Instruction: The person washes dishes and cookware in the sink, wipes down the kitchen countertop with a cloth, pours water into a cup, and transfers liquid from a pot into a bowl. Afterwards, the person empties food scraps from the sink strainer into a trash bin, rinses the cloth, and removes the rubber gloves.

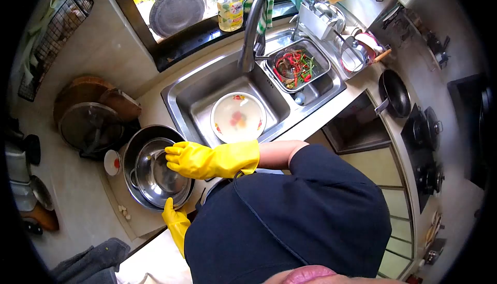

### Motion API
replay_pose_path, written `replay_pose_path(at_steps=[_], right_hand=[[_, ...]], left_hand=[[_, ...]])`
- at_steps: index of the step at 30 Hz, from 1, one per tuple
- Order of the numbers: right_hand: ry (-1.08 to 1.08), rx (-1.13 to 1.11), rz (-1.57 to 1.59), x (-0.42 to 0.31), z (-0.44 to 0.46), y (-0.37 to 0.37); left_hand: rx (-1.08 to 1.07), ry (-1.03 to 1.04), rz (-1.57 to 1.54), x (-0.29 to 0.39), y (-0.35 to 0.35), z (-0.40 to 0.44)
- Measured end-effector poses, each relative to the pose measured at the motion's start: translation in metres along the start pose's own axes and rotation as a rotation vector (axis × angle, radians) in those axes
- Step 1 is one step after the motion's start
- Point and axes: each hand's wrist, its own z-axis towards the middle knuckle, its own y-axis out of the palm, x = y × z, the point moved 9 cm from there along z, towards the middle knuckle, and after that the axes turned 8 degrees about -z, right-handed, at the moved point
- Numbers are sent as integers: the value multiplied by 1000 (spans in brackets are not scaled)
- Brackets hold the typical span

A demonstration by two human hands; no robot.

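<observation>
Both my hands wear yellow rubber gloves. Left of the sink, a shiny steel pot (155,183) with a side handle sits nested inside a larger, dark-walled basin (135,141). My right hand (194,161) reaches across the pot's right side, fingers bent and close together over its inside; whatever they hold is hidden beneath the glove. At the near rim, my left hand (176,222) grips the basin's edge, thumb up and the other fingers mostly out of sight. A white floral enamel bowl (239,118) with cloudy liquid rests in the sink, to the right.
The steel sink (199,95) has a dark faucet (250,38) over it. A basket of chillies (296,69) stands at its right. Dish soap (230,7) is on the sill. A small cup (112,162) and garlic cloves (124,212) lie beside the basin; a glass lid (90,126) leans behind.
</observation>
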Motion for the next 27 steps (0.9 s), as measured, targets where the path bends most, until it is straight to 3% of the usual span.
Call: replay_pose_path(at_steps=[2,4,5,8,9,10,12,14,16,17,18,19,20,21,22,23,25,27], right_hand=[[213,172,222,21,-7,-26],[297,234,284,36,-19,-51],[326,276,277,42,-29,-56],[437,276,355,67,-64,-68],[435,399,273,69,-84,-80],[406,546,146,70,-107,-85],[492,541,75,84,-135,-88],[558,519,108,96,-159,-94],[615,506,134,102,-178,-106],[874,438,670,118,-194,-90],[1102,333,1216,116,-208,-71],[1000,149,1284,115,-199,-91],[692,105,1078,113,-199,-95],[406,132,873,107,-204,-101],[213,200,670,96,-198,-116],[113,50,258,84,-195,-114],[302,189,701,93,-192,-89],[427,255,788,104,-203,-103]], left_hand=[[-7,-78,-29,-3,4,4],[209,25,216,12,9,-15],[237,206,292,18,1,-7],[184,200,226,18,42,-39],[200,241,222,21,67,-63],[142,307,238,23,68,-56],[100,479,280,37,136,-98],[119,573,488,43,143,-82],[56,1040,873,56,173,-75],[-34,1158,1064,51,197,-80],[-240,1348,1167,36,269,-140],[-387,1349,1223,18,297,-156],[-540,1337,1269,-1,323,-171],[-527,1334,1281,-15,332,-167],[-593,1364,1324,-35,346,-168],[-660,1392,1366,-55,360,-169],[-772,1442,1455,-94,382,-176],[-895,1485,1543,-131,400,-182]])
